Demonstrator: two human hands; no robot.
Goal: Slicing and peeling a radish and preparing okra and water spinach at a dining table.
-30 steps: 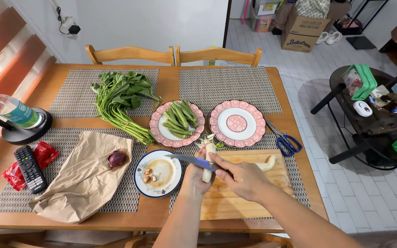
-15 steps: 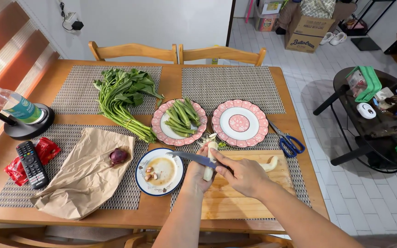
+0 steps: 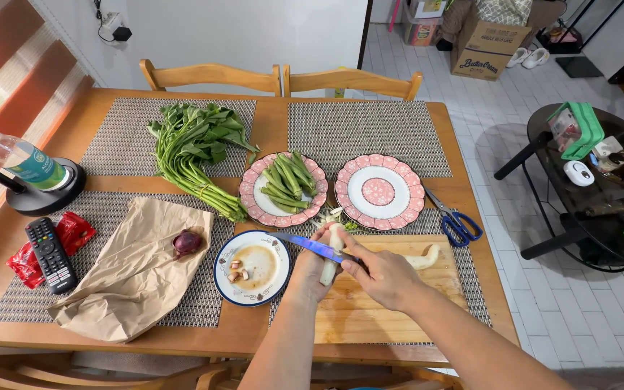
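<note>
Landmark: wooden cutting board (image 3: 388,307), lying at the near edge of the dining table (image 3: 269,133). Left hand (image 3: 317,271) is closed around a pale peeled stalk (image 3: 331,253), held upright-tilted over the board's left edge, its upper end pointing away from the person. Right hand (image 3: 384,274) is closed on the handle of a blue-bladed knife (image 3: 310,244); the blade crosses the stalk and points left, its tip above the blue-rimmed dish (image 3: 252,268). That dish sits just left of the board and holds brown residue and a few small pieces. A second pale stalk piece (image 3: 422,258) lies on the board's far right part. Small green and white trimmings (image 3: 330,217) lie just beyond the board's far left corner. Beyond the board: a pink plate with okra (image 3: 283,189) and an empty pink plate (image 3: 379,192), side by side. Blue-handled scissors (image 3: 456,220) lie off the board's far right corner. Well left of the board: a brown paper bag (image 3: 135,271) with a red onion (image 3: 188,242) on it, and farther left a remote control (image 3: 49,254) beside red packets (image 3: 74,235). A bundle of leafy greens (image 3: 193,155) lies far left beyond the board.
</note>
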